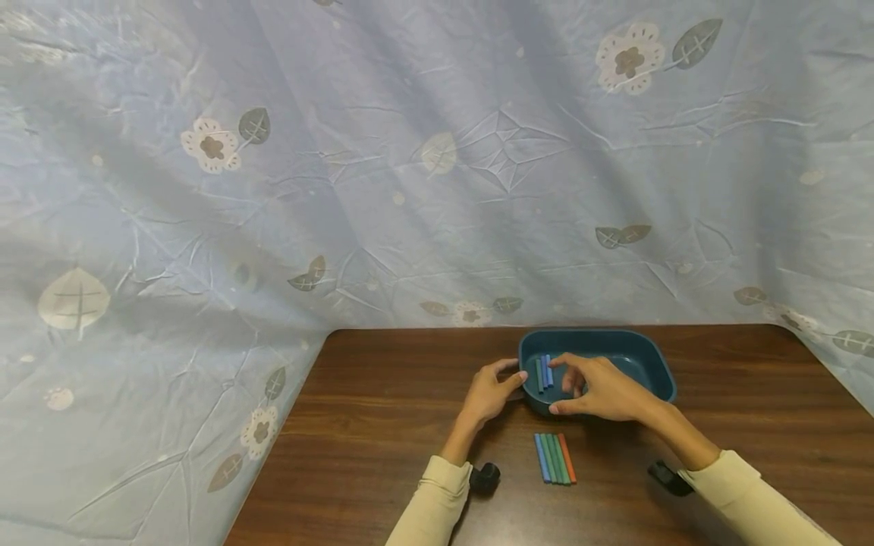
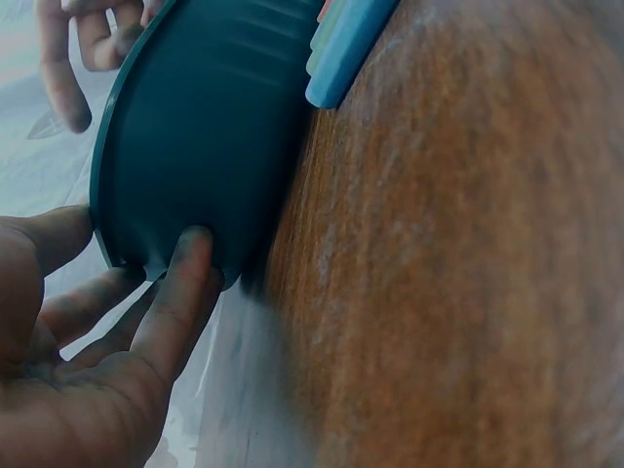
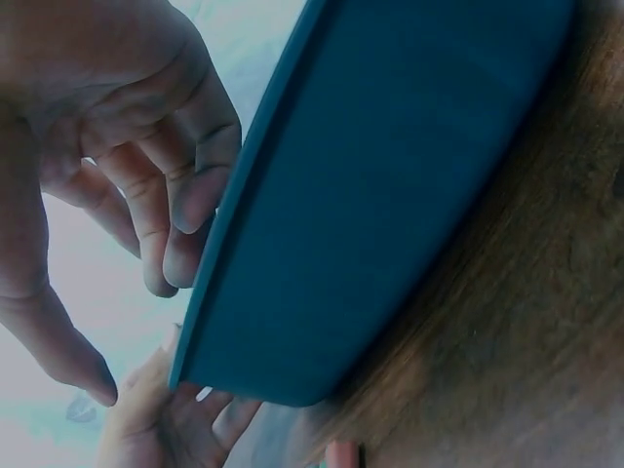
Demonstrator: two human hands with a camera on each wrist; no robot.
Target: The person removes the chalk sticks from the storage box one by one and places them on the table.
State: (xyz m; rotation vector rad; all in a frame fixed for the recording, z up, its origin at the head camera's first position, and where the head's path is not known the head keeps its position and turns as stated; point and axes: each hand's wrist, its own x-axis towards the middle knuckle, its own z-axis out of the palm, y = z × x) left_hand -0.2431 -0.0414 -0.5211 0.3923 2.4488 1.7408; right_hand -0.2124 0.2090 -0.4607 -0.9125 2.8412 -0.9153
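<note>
A dark teal plastic tray (image 1: 645,356) stands near the table's back edge. At its left end my left hand (image 1: 488,393) holds it, thumb at the rim and fingers (image 2: 166,312) against the outer wall. Over the tray hovers my right hand (image 1: 604,388), thumb and index finger spread apart with nothing between them; its other fingers (image 3: 146,205) bend loosely near the rim. Inside the tray at the left lie a green chalk stick (image 1: 539,376) and blue chalk sticks (image 1: 549,371), side by side. In front of it, a row of several chalk sticks (image 1: 554,459) in blue, green and red lies on the table.
The brown wooden table (image 1: 382,425) has rounded back corners. A pale blue curtain (image 1: 437,189) with flower and leaf prints hangs behind and to the left. A black wrist device (image 1: 486,479) sits at the left cuff, another device (image 1: 669,479) at the right cuff.
</note>
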